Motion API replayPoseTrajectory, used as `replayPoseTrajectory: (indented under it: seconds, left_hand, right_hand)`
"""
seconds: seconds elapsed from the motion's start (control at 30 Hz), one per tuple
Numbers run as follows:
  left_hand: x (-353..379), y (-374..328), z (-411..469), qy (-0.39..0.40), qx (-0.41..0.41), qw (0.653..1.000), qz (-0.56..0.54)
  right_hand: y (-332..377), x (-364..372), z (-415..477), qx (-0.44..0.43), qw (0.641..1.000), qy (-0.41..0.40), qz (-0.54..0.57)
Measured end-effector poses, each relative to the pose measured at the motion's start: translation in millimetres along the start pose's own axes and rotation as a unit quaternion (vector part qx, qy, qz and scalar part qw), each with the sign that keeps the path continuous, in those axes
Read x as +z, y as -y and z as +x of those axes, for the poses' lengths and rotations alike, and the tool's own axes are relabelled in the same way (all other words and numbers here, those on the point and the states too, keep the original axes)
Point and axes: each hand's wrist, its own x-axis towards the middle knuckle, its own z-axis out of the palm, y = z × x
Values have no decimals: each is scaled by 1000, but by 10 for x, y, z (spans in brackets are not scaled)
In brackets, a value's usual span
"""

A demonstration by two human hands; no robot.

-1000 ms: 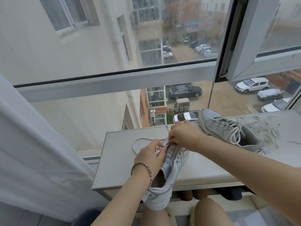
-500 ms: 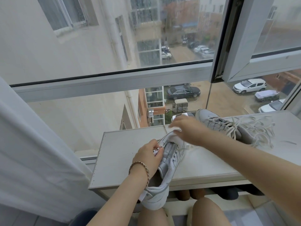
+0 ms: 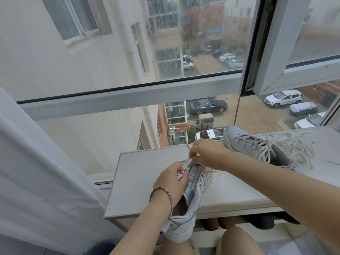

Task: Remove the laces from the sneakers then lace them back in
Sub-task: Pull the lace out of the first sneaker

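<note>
A white sneaker (image 3: pixel 191 205) lies with its toe on the grey shelf top (image 3: pixel 143 183) and its heel hanging over the front edge above my knees. My left hand (image 3: pixel 172 181) grips the sneaker's left side near the eyelets, fingers curled on the upper. My right hand (image 3: pixel 207 153) pinches the white lace (image 3: pixel 185 161) just above the toe end of the eyelet rows. A second grey-white sneaker (image 3: pixel 257 146), still laced with loose lace ends spread out, lies on the shelf top to the right, behind my right forearm.
A large window with a grey frame (image 3: pixel 128 94) stands right behind the shelf, with an open sash (image 3: pixel 272 52) at upper right. A white curtain (image 3: pixel 36 181) hangs at the left. Dark shoes (image 3: pixel 261 222) sit under the shelf.
My right hand drew the lace up and away toward the far sneaker, then came back down to the near sneaker's toe. The lace loop lying on the shelf to the left is gone.
</note>
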Motion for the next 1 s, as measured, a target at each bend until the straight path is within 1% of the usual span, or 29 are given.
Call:
replayPoseTrajectory:
  seconds: [0.1, 0.2, 0.23, 0.3, 0.33, 0.4, 0.5, 0.53, 0.57, 0.6, 0.63, 0.67, 0.7, 0.73, 0.77, 0.83, 0.87, 0.93, 1.0]
  left_hand:
    - [-8, -19, -8, -1, 2, 1000, 7]
    - [-14, -22, -6, 0, 2, 1000, 10]
    - [-17, -18, -7, 1, -1, 1000, 5]
    - [-17, -6, -6, 5, -3, 1000, -7]
    - [-18, 1, -3, 7, -3, 1000, -9]
    - [-18, 12, 4, 10, -2, 1000, -13]
    - [-18, 18, 14, 12, 0, 1000, -14]
    - [-17, 21, 16, 12, 1, 1000, -13]
    - [-17, 24, 20, 12, 3, 1000, -14]
    - [-14, 29, 23, 11, 3, 1000, -15]
    - [-13, 32, 26, 11, 2, 1000, -17]
    - [-11, 34, 30, 10, 1, 1000, -18]
    - [-11, 33, 29, 9, 1, 1000, -18]
    - [-10, 31, 28, 9, 0, 1000, -18]
    - [-10, 26, 27, 9, 0, 1000, -16]
    - [-12, 16, 24, 8, -2, 1000, -9]
    - [-13, 12, 23, 8, -3, 1000, -6]
    - [-10, 10, 24, 9, -5, 1000, -4]
    - [-6, 10, 22, 12, -6, 1000, -7]
  right_hand:
    - [42, 11, 76, 2, 999, 52, 15]
    - [30, 52, 105, 20, 996, 80, -19]
    - [24, 70, 99, 22, 996, 82, -26]
    - [10, 97, 85, 36, 997, 61, -19]
    - [-10, 89, 79, 56, 998, 39, -10]
    - [-138, 34, 86, 131, 991, -10, -14]
    - [-462, -72, 36, 280, 958, -53, -44]
    - [-532, -85, 16, 313, 946, -57, -56]
    - [-567, -83, 7, 327, 940, -57, -72]
    - [-558, -71, 9, 313, 943, -61, -95]
    - [-509, -60, 17, 273, 953, -71, -110]
    - [-434, -51, 18, 210, 969, -83, -99]
    - [-337, -51, 18, 136, 986, -80, -57]
    - [-232, -53, 12, 71, 996, -56, 2]
    - [-131, -55, 12, 28, 998, -13, 50]
    - [-6, -15, 36, -3, 996, 58, 66]
    - [8, 18, 53, -5, 996, 60, 60]
    - [-13, 50, 48, -6, 998, 25, 59]
    - [-59, 66, 28, -19, 1000, -1, 15]
